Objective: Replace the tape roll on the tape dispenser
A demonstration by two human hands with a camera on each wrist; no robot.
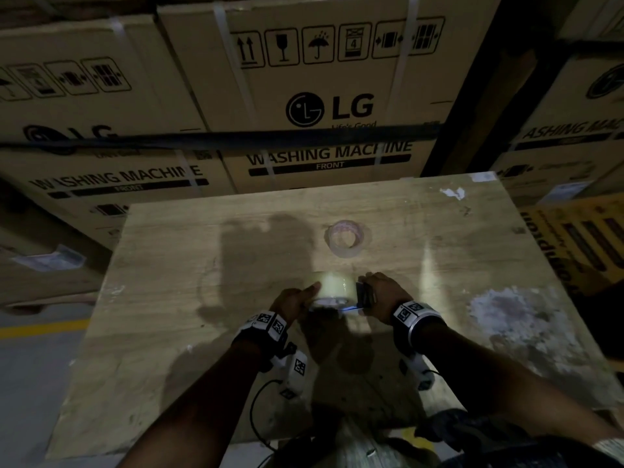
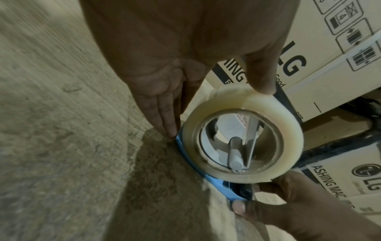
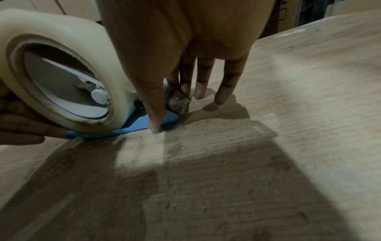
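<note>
Between hands (image 1: 292, 304) (image 1: 381, 293), tape roll (image 1: 332, 288) on dispenser (image 1: 367, 293)

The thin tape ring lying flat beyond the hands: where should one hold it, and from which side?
Pinch the thin wall of the tape ring, coming straight down from above. It lies flat on the table with its hole facing up, so one finger fits inside the hole and the thumb outside. Its wall looks low, so a sideways grasp would probably slip.

Left hand (image 1: 293, 301) at 9 o'clock pinching the tape roll (image 1: 332, 286), right hand (image 1: 381, 289) at 3 o'clock pinching the dispenser (image 1: 366, 294)
</note>
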